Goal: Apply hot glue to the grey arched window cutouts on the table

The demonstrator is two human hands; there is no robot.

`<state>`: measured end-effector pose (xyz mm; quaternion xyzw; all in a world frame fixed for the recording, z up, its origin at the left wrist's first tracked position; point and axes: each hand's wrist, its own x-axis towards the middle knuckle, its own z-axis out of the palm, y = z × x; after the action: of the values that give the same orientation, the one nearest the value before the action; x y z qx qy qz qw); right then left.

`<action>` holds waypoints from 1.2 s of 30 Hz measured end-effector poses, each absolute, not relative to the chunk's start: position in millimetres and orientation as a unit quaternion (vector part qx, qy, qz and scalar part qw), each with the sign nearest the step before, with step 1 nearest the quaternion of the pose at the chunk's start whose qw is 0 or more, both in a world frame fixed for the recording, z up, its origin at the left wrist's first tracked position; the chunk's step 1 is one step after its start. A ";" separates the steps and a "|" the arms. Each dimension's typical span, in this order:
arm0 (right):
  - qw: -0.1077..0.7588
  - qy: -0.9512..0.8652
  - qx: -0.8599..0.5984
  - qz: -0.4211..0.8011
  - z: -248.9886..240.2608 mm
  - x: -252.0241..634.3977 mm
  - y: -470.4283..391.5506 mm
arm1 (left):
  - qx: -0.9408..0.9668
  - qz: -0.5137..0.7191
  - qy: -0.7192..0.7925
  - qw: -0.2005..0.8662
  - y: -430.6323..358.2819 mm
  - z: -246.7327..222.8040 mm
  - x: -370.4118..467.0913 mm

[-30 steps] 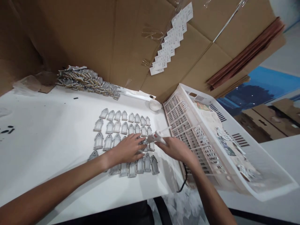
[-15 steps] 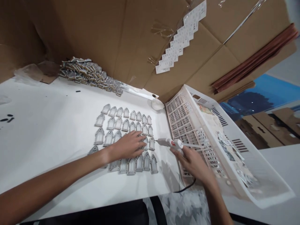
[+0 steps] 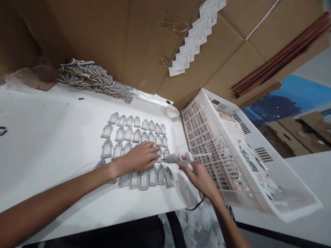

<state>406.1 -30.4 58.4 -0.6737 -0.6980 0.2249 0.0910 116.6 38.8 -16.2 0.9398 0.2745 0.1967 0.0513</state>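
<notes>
Several small grey arched, window-shaped pieces (image 3: pixel 107 148) lie in rows on the white table (image 3: pixel 64 131). My left hand (image 3: pixel 141 156) rests over the right middle of these rows, fingers stretched and slightly apart; some pieces are hidden beneath it. My right hand (image 3: pixel 200 175) is wrapped round a white hot glue gun (image 3: pixel 178 157), with a glue stick (image 3: pixel 203 154) poking out of its back. The nozzle points left, close to my left fingertips and over a piece at the right end of a row. Whether it touches that piece, I cannot tell.
A white plastic crate (image 3: pixel 209 137) holding printed pieces stands tilted on the right. Behind the rows are a heap of similar pieces (image 3: pixel 90 77) and a small white dish (image 3: pixel 172 112). Cardboard (image 3: pixel 103 31) walls the back. A black cord (image 3: pixel 195 206) hangs below my right hand.
My right hand has brought the glue gun left, so its nozzle is nearer my left fingers. My left hand stays over the same pieces. The view has shifted slightly.
</notes>
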 end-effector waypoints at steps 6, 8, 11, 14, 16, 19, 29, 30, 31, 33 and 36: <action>0.077 -0.692 -0.689 0.201 52.0 400.7 -27.0 | 0.942 0.184 0.277 0.047 38.8 -17.0 117.2; 0.076 -0.693 -0.686 0.207 49.2 400.7 -26.0 | 0.942 0.180 0.279 0.045 38.4 -17.6 117.3; 0.075 -0.692 -0.682 0.227 45.4 401.7 -24.3 | 0.942 0.177 0.280 0.046 38.1 -19.0 117.7; 0.066 -0.684 -0.690 0.226 44.7 402.0 -23.0 | 0.942 0.181 0.278 0.047 38.5 -20.4 118.3; 0.057 -0.681 -0.696 0.221 46.6 401.2 -22.7 | 0.943 0.184 0.274 0.045 38.7 -21.3 118.5; 0.040 -0.681 -0.701 0.208 51.7 399.0 -22.9 | 0.942 0.189 0.273 0.044 38.8 -23.0 118.3; -0.005 -0.700 -0.690 0.186 61.7 394.9 -19.0 | 0.940 0.198 0.274 0.045 37.3 -21.4 118.3; -0.013 -0.702 -0.688 0.181 62.3 394.9 -18.5 | 0.940 0.198 0.275 0.045 37.1 -21.0 118.3; -0.021 -0.705 -0.687 0.177 63.1 394.9 -18.2 | 0.939 0.199 0.275 0.045 36.9 -20.7 118.4; -0.038 -0.709 -0.684 0.167 65.3 394.6 -18.2 | 0.939 0.200 0.276 0.047 36.5 -20.5 118.5; -0.060 -0.721 -0.677 0.136 71.4 391.1 -18.9 | 0.940 0.196 0.277 0.047 36.2 -20.0 118.6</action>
<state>391.1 -18.9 71.4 -0.6770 -0.7207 0.1360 -0.0603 118.6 36.2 -20.0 0.9395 0.2765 0.1964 0.0470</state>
